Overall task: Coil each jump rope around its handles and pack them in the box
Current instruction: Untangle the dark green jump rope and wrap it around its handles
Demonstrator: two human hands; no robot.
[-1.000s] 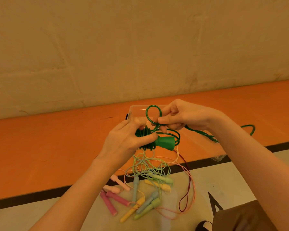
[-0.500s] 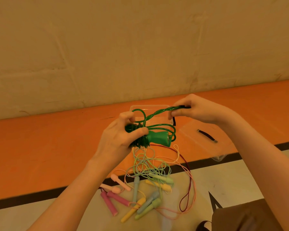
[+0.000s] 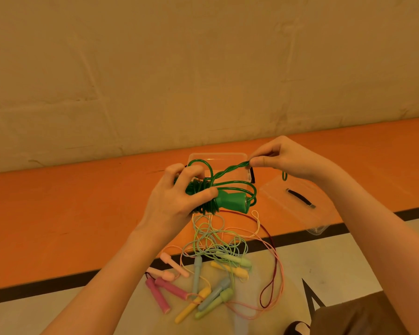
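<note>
My left hand (image 3: 177,201) grips the dark green jump rope handles (image 3: 230,201), with green cord wound in coils around them. My right hand (image 3: 283,160) pinches the doubled, twisted end of the green cord (image 3: 228,171) and holds it taut up and to the right. A short loop of cord hangs below that hand. The clear plastic box (image 3: 218,157) sits on the orange floor just behind both hands, partly hidden by them. Below, on the pale floor, lies a tangle of pastel jump ropes (image 3: 211,269) with pink, yellow, blue and light green handles.
The clear box lid (image 3: 293,209) with a black latch lies on the orange floor to the right. A beige wall rises behind. A black line divides the orange floor from the pale floor. My brown-clad knee (image 3: 358,315) shows at bottom right.
My right hand has pulled the cord end from beside the handles up and out to the right, tightening the loop. The loose cord on the floor at right is gone from there.
</note>
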